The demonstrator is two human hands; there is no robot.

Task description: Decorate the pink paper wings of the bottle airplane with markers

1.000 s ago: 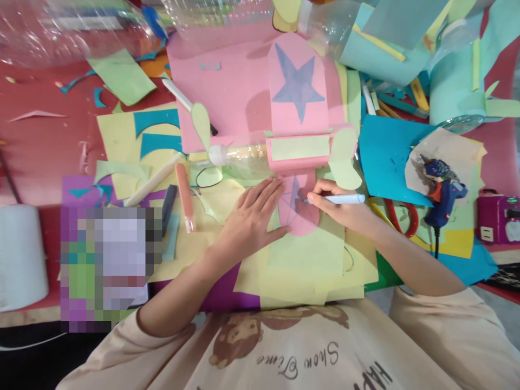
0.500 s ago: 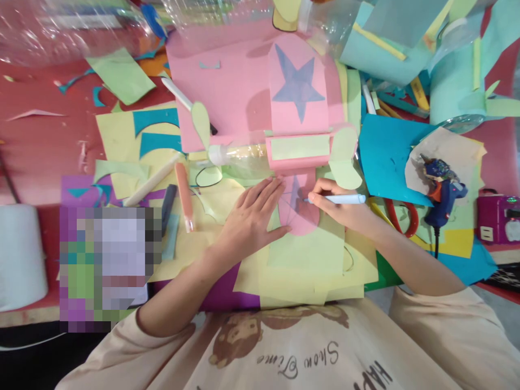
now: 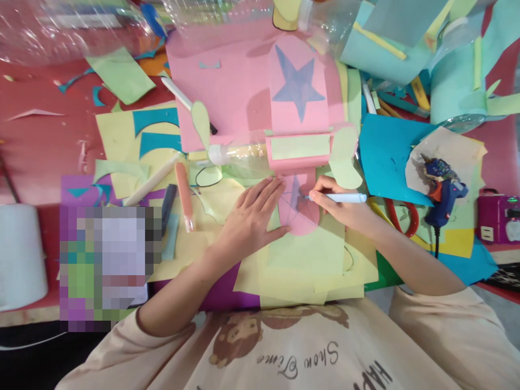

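The red table (image 3: 32, 146) was crowded with paper, and a broad pink sheet (image 3: 231, 103) covered its far middle. Nearer the person, a pale green sheet (image 3: 306, 260) made a flat backing, which suited the colouring. On the near side of the plastic bottle (image 3: 244, 157), between the two hands, the rounded pink tab (image 3: 303, 225) lay on that sheet. The left hand (image 3: 255, 208) rested palm down over the tab's left edge, its fingers loosely spread and gripping nothing; steady, even pressure there would best stop the paper skidding. The upper star (image 3: 298, 84), filled in blue, gave a fair guide for evenness. On the tab, the lower star (image 3: 296, 197) was partly filled, its left points only outlined. The right hand's (image 3: 335, 203) fingers pinched a light blue marker (image 3: 351, 198) near its tip, a grip good for control. Short strokes from the lines inward, all running one way, seemed the surest method, with the left fingers staying off damp ink. Whether the tip touched the paper could not be told.
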